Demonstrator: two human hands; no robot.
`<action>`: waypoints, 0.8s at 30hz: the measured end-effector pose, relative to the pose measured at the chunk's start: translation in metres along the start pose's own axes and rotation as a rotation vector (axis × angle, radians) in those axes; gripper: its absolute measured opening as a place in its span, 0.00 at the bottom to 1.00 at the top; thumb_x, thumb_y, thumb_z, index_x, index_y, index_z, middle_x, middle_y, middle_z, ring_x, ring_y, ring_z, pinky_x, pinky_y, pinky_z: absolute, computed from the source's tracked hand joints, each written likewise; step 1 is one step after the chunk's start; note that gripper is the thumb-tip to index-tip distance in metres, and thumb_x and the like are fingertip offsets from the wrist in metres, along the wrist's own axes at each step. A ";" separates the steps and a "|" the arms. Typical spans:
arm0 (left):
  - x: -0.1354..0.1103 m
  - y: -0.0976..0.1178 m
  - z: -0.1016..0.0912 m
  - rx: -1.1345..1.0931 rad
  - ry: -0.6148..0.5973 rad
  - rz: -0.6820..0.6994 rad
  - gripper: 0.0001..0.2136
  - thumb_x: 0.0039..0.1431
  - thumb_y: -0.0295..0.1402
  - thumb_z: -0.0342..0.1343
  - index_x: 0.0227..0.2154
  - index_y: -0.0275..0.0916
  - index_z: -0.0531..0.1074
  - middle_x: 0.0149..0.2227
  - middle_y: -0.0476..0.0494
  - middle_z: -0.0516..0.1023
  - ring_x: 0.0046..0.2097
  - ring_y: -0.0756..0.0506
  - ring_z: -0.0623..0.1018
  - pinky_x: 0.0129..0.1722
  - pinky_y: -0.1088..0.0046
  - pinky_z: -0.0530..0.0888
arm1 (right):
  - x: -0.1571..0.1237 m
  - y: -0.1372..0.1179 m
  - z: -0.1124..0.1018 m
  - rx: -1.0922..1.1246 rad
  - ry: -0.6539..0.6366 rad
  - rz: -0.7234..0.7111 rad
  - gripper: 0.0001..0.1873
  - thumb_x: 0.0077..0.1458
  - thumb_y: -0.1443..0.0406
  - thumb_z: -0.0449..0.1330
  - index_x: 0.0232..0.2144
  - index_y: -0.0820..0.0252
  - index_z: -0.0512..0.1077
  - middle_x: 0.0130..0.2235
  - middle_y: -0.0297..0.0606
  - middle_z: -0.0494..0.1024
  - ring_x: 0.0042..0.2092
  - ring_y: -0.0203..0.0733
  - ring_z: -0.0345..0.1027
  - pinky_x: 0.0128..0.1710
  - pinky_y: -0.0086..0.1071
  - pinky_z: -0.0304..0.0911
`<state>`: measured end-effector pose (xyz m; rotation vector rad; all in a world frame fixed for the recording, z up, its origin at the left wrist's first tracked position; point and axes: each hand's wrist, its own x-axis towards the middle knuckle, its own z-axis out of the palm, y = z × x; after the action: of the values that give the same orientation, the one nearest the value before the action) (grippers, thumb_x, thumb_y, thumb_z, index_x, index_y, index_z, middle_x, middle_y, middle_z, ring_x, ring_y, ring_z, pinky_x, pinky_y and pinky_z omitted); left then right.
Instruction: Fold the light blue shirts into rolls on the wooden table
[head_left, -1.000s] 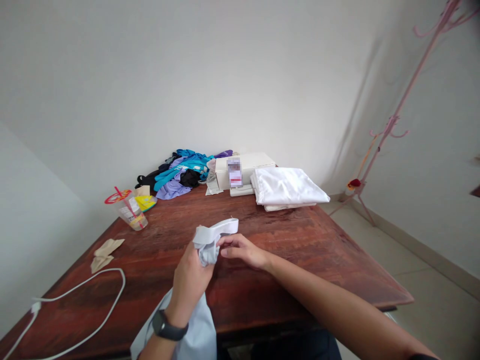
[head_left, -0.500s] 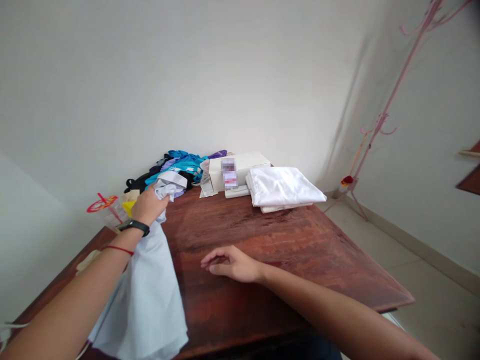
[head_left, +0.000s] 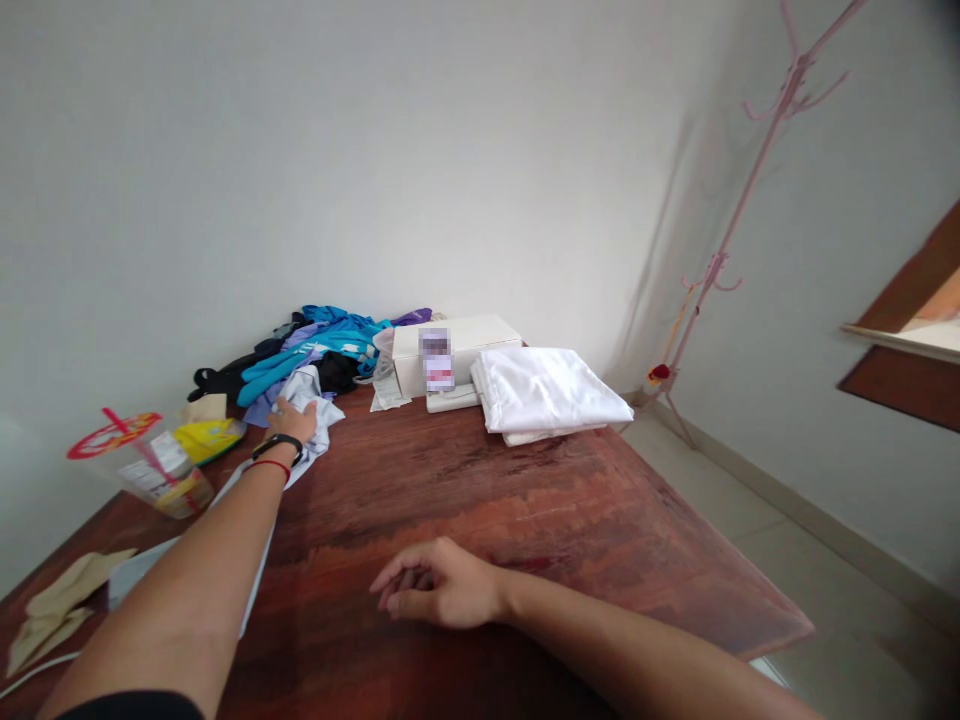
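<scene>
A pale whitish garment (head_left: 322, 425) lies crumpled at the far left of the table, and its length runs back under my left forearm, which hides part of it. My left hand (head_left: 294, 422) rests on the crumpled end with fingers apart. Just beyond it is a heap of blue, purple and black clothes (head_left: 322, 345). My right hand (head_left: 442, 585) hovers over or rests on the bare wood near the front, its fingers loosely curled and apart, with nothing in them.
Left of my forearm stand a plastic cup with a red straw (head_left: 161, 475), a yellow packet (head_left: 210, 438) and beige cloth (head_left: 64, 600). A white box (head_left: 484, 335) and folded white satin fabric (head_left: 551, 390) sit at the back. A pink coat rack (head_left: 739, 210) rises beyond the table (head_left: 570, 520).
My left hand has lowered the garment onto the table beside the heap, and its hanging length now lies flatter under my forearm. The right hand stays near the front. The view has shifted right.
</scene>
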<state>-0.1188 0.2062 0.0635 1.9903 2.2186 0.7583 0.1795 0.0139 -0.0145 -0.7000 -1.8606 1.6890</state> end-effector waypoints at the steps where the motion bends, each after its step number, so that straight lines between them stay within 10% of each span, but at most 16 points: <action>1: -0.001 -0.002 0.007 -0.005 0.033 -0.075 0.22 0.67 0.40 0.57 0.60 0.37 0.66 0.60 0.36 0.69 0.56 0.36 0.73 0.55 0.48 0.73 | 0.000 0.001 0.000 -0.001 -0.002 0.006 0.19 0.55 0.62 0.66 0.49 0.60 0.80 0.39 0.39 0.83 0.36 0.36 0.74 0.37 0.27 0.65; 10: 0.022 -0.007 0.036 -0.001 0.158 -0.532 0.23 0.67 0.41 0.58 0.61 0.38 0.65 0.61 0.35 0.68 0.57 0.36 0.73 0.54 0.49 0.73 | -0.001 -0.007 -0.003 -0.071 -0.024 0.035 0.19 0.56 0.62 0.65 0.50 0.61 0.79 0.38 0.38 0.82 0.35 0.35 0.72 0.36 0.25 0.63; 16: 0.026 -0.022 0.047 0.045 0.148 -0.541 0.25 0.67 0.43 0.57 0.62 0.38 0.64 0.61 0.35 0.67 0.57 0.36 0.73 0.55 0.48 0.72 | -0.004 -0.011 -0.004 -0.141 -0.011 0.034 0.18 0.57 0.59 0.66 0.47 0.60 0.80 0.34 0.35 0.80 0.29 0.32 0.64 0.29 0.24 0.58; 24: 0.035 -0.037 0.058 0.065 0.161 -0.440 0.34 0.68 0.52 0.44 0.63 0.26 0.57 0.60 0.18 0.66 0.60 0.25 0.67 0.54 0.42 0.62 | 0.008 0.000 -0.008 0.417 -0.034 0.201 0.36 0.43 0.43 0.71 0.45 0.65 0.78 0.34 0.38 0.78 0.32 0.34 0.73 0.37 0.30 0.68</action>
<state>-0.1374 0.2562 0.0070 1.4170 2.6656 0.8151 0.1791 0.0248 -0.0134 -0.7007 -1.4239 2.1413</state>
